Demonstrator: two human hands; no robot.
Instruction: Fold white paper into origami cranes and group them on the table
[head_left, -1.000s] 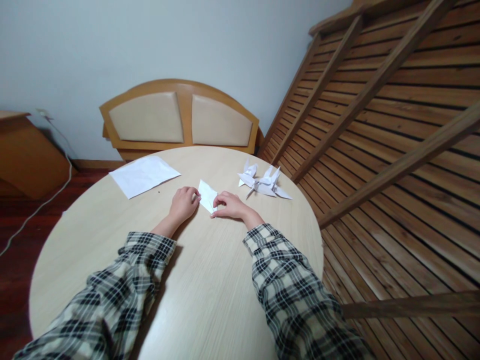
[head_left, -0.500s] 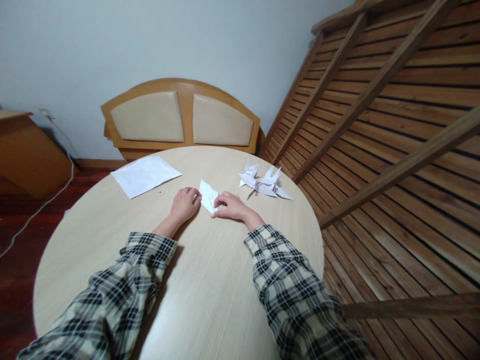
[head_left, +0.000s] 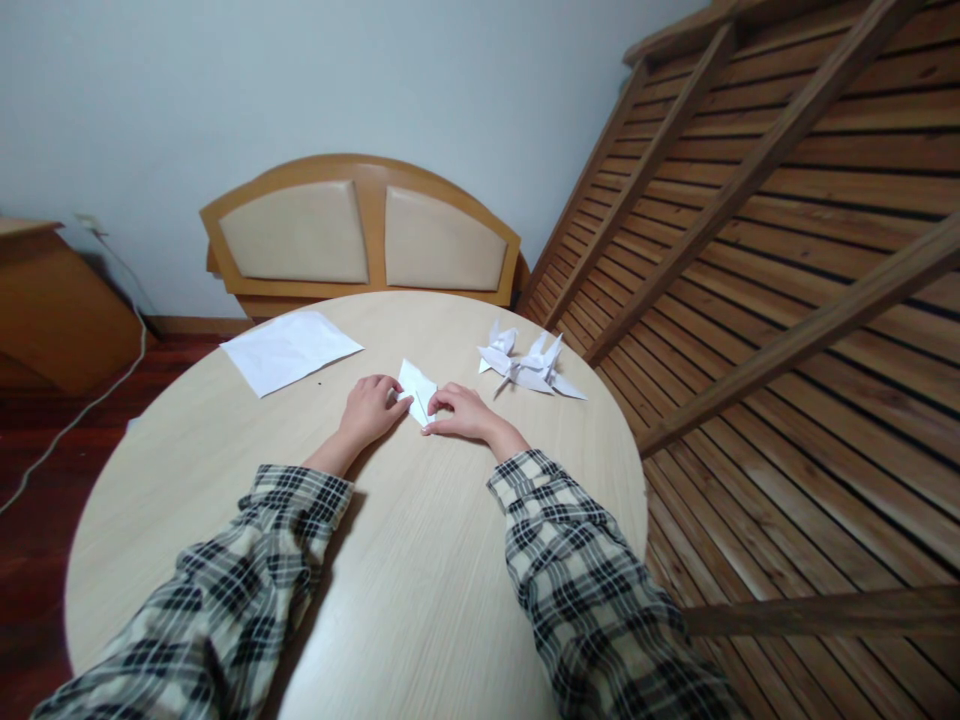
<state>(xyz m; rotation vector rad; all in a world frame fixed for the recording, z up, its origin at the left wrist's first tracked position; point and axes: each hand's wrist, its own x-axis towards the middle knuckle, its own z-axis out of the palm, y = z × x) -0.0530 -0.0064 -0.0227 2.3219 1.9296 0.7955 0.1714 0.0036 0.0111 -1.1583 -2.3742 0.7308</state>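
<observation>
A small folded white paper (head_left: 416, 386) lies on the round pale wooden table (head_left: 420, 560). My left hand (head_left: 369, 410) rests with curled fingers on the paper's left edge, thumb pointing onto it. My right hand (head_left: 463, 412) has its fingers bent and pinches the paper's right lower edge against the tabletop. Both arms wear plaid sleeves.
A flat white sheet (head_left: 289, 349) lies at the table's far left. Two folded paper cranes (head_left: 528, 366) sit to the right of my hands. A padded wooden chair back (head_left: 360, 235) stands behind the table. Slatted wooden boards (head_left: 787, 300) lean at the right. A cable (head_left: 82, 400) runs across the floor at left.
My left thumb has slid slightly further onto the paper. Otherwise the hands and paper stay in place.
</observation>
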